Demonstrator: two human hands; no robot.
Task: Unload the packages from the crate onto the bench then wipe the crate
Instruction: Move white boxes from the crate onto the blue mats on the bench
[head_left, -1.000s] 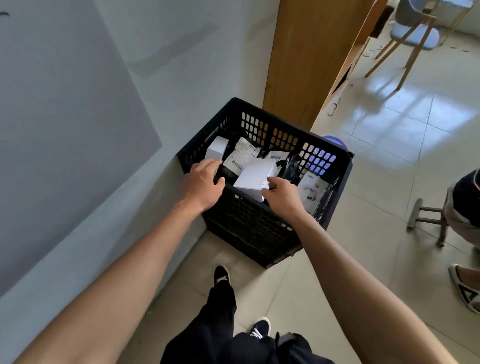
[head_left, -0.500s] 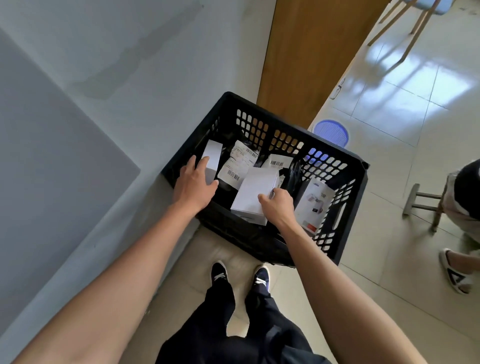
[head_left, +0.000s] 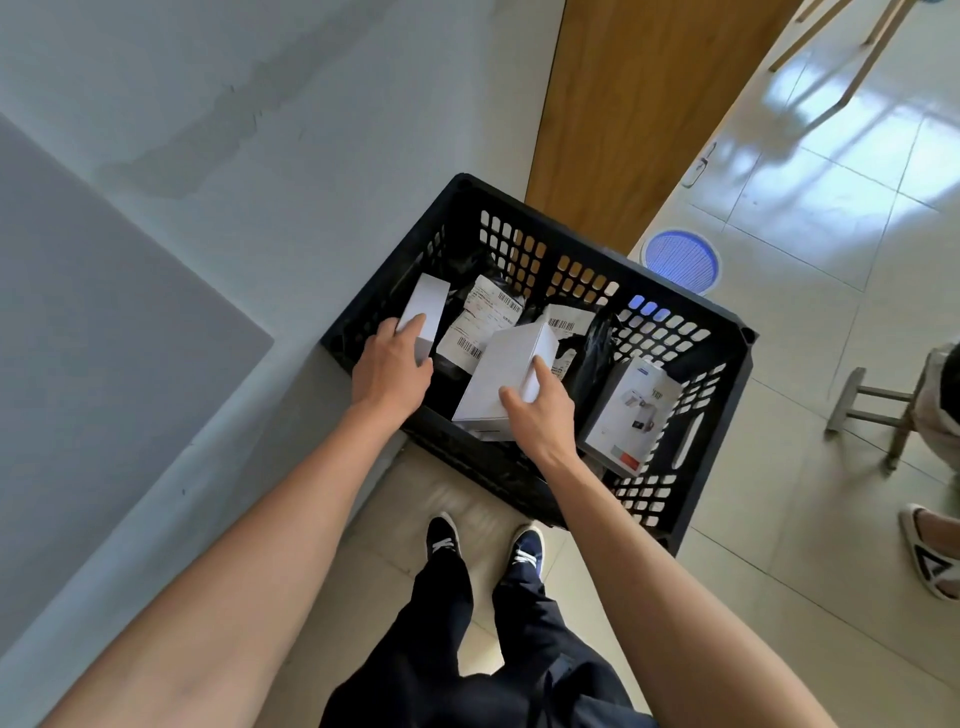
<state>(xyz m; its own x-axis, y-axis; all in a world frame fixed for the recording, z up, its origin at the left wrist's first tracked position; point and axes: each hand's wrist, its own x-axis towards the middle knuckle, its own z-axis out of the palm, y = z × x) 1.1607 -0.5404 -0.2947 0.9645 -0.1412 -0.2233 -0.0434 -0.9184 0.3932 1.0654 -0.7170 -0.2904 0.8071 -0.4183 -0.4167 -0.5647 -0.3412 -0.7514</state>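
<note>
A: Black crate (head_left: 691, 441) holds all packages. Left hand (head_left: 390, 371) pinches small white box (head_left: 423, 312); right hand (head_left: 540, 410) grips big white box (head_left: 501, 376).
B: I'd watch the big box: edge grip, could slip.

I see the tiled floor (head_left: 810, 322) carrying the black crate (head_left: 691, 431), a blue round lid (head_left: 681, 258) just beside, and a small stool (head_left: 872, 410).
</note>
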